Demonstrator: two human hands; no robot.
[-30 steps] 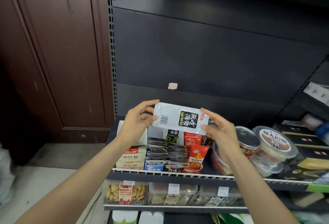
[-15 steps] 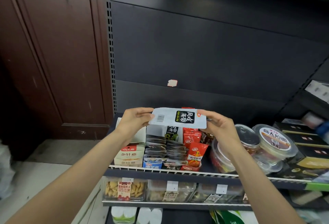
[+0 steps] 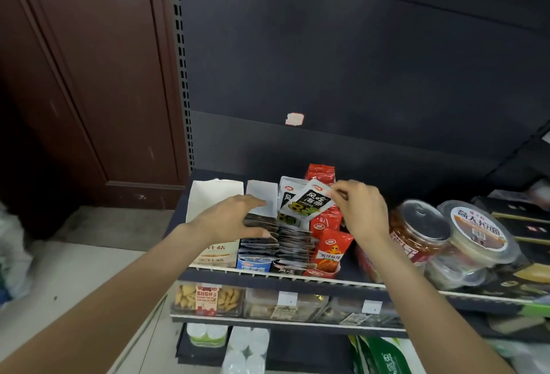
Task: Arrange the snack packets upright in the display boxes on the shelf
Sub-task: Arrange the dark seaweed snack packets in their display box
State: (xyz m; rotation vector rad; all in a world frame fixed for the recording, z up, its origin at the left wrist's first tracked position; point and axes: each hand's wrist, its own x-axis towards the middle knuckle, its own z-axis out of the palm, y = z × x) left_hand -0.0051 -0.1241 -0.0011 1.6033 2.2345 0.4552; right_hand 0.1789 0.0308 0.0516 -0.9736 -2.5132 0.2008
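A: Count, top shelf (image 3: 268, 277)?

B: Two hands. One white-and-black seaweed snack packet (image 3: 308, 198) in the air. Behind it a second like packet (image 3: 288, 195) stands upright in the open white cardboard display box (image 3: 262, 195). Dark packets (image 3: 278, 239) stacked in rows in front; too many to count. Three red packets (image 3: 329, 250) show in the red box beside them, with more red ones behind. Two round clear tubs (image 3: 473, 233) to the right.

A: Held packet, which way?

B: Tilted. Long axis runs from lower left up to upper right, printed face toward the camera, over the seam between the white box and the red packets.

A: Hands?

B: Right hand (image 3: 361, 210) pinches the packet's upper right corner between thumb and fingers. Left hand (image 3: 235, 219) lies across the dark stack, fingers mostly straight, thumb under the front edge; whether it grips them, cannot tell.

A: Below?

B: Clear tray of biscuits (image 3: 208, 299) on the next shelf down.
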